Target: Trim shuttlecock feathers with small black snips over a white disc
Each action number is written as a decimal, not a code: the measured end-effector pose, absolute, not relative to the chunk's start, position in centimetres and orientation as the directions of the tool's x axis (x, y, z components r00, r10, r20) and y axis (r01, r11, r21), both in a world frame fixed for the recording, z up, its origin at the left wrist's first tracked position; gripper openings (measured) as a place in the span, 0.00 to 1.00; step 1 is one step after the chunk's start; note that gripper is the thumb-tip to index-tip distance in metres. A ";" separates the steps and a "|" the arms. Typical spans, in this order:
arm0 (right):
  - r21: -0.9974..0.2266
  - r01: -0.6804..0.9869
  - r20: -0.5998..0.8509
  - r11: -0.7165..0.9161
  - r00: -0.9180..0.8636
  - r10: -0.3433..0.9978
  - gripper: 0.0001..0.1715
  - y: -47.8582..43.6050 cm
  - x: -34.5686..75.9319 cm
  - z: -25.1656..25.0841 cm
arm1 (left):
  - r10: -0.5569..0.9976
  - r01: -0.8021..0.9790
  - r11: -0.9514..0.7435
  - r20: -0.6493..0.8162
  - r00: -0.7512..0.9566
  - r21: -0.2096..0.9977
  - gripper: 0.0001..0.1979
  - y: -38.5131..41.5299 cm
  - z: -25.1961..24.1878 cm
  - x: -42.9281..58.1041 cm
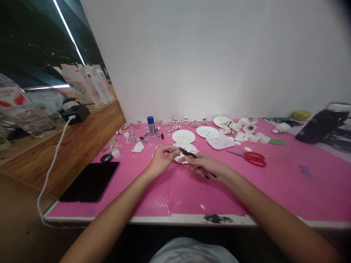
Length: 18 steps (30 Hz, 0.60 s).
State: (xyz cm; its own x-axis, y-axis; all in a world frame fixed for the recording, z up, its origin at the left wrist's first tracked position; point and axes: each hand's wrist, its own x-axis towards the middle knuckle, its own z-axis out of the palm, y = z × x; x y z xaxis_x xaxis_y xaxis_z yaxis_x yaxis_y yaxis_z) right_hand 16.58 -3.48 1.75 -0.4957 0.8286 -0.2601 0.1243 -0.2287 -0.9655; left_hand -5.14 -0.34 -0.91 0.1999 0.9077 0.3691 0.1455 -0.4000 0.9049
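Observation:
My right hand (pixel 202 165) is wrapped round the dark handles of a pair of pliers (pixel 189 153), whose jaws point to the left. At the tip of the jaws, my left hand (pixel 163 157) is closed with thumb and forefinger pinched together. Whatever sits between those fingertips is too small to make out. Just behind and beneath both hands lies a white paper plate (pixel 192 148) with small bits on it. A second white plate (pixel 183 136) with similar bits lies farther back.
Red-handled scissors (pixel 253 159) lie at the right. Shuttlecocks (pixel 282 128) and small shuttlecock figures (pixel 185 122) line the back. A blue-capped bottle (pixel 151 126) stands left of the plates. A black tablet (pixel 90 182) and mouse (pixel 106 157) lie at the left, a dark flask (pixel 322 124) far right.

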 end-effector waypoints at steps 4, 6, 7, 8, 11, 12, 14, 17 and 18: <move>-0.941 0.086 -0.319 -0.327 -0.546 0.774 0.35 -3.6 16.5 1.7 | 0.903 0.128 -0.406 0.376 0.205 0.905 0.12 0.0 -1.5 -5.1; -0.933 0.070 -0.329 -0.352 -0.560 0.760 0.34 -3.6 16.5 1.6 | 0.900 0.126 -0.414 0.385 0.205 0.902 0.12 0.1 -1.8 -5.1; -0.931 0.062 -0.329 -0.358 -0.565 0.757 0.34 -3.6 16.5 1.5 | 0.900 0.123 -0.415 0.386 0.203 0.902 0.12 0.2 -1.9 -5.1; -0.930 0.052 -0.326 -0.363 -0.570 0.754 0.34 -3.5 16.5 1.5 | 0.901 0.120 -0.412 0.385 0.201 0.903 0.12 0.2 -2.0 -5.1; -0.931 0.017 -0.303 -0.363 -0.587 0.751 0.33 -3.4 16.5 1.4 | 0.908 0.100 -0.394 0.370 0.196 0.914 0.13 0.2 -1.9 -5.1; -0.933 0.006 -0.294 -0.360 -0.589 0.753 0.33 -3.4 16.5 1.4 | 0.911 0.086 -0.385 0.363 0.195 0.919 0.14 0.2 -1.8 -5.1; -0.937 -0.011 -0.279 -0.349 -0.580 0.766 0.32 -3.4 16.3 1.4 | 0.920 0.043 -0.358 0.344 0.189 0.933 0.16 0.2 -1.6 -5.1; -0.942 -0.027 -0.269 -0.335 -0.536 0.800 0.31 -3.4 16.0 1.3 | 0.940 -0.053 -0.286 0.291 0.176 0.957 0.20 0.2 -1.3 -5.2; -0.948 -0.032 -0.257 -0.316 -0.506 0.823 0.30 -3.4 15.8 1.3 | 0.947 -0.092 -0.255 0.268 0.179 0.963 0.21 0.3 -1.2 -5.2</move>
